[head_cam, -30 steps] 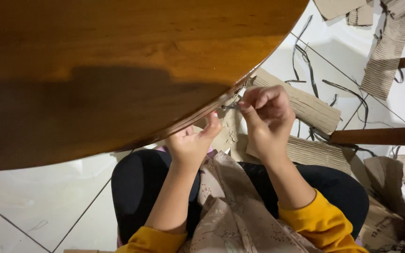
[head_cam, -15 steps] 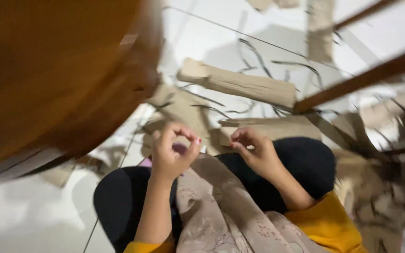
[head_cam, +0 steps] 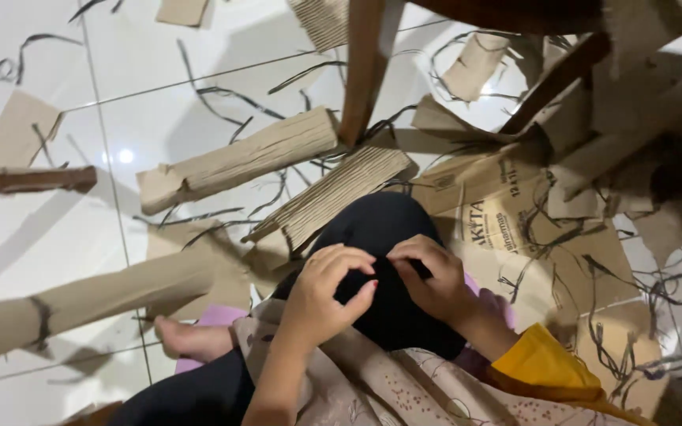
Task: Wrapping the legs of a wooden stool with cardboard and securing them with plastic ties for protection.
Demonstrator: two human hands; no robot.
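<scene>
I sit on a white tiled floor with both hands over my black-clad knee [head_cam: 380,221]. My left hand [head_cam: 327,296] has its fingers curled, thumb and forefinger bent toward each other. Just beside it, my right hand [head_cam: 434,280] rests on the knee with bent fingers, its yellow sleeve [head_cam: 546,363] below. Fingertips of the two hands nearly meet. Whether anything small lies between them is hidden. A beige patterned cloth [head_cam: 372,386] covers my lap.
Rolled cardboard [head_cam: 238,162], a corrugated sheet [head_cam: 333,193] and a cardboard tube [head_cam: 88,296] lie to the left. A flattened box [head_cam: 515,213] and thin dark strips lie to the right. Wooden table legs [head_cam: 365,63] stand ahead. My bare foot [head_cam: 191,339] rests on a pink mat [head_cam: 215,317].
The view has swung down from the round wooden tabletop to the floor. Both hands have dropped from the table's edge to my knee.
</scene>
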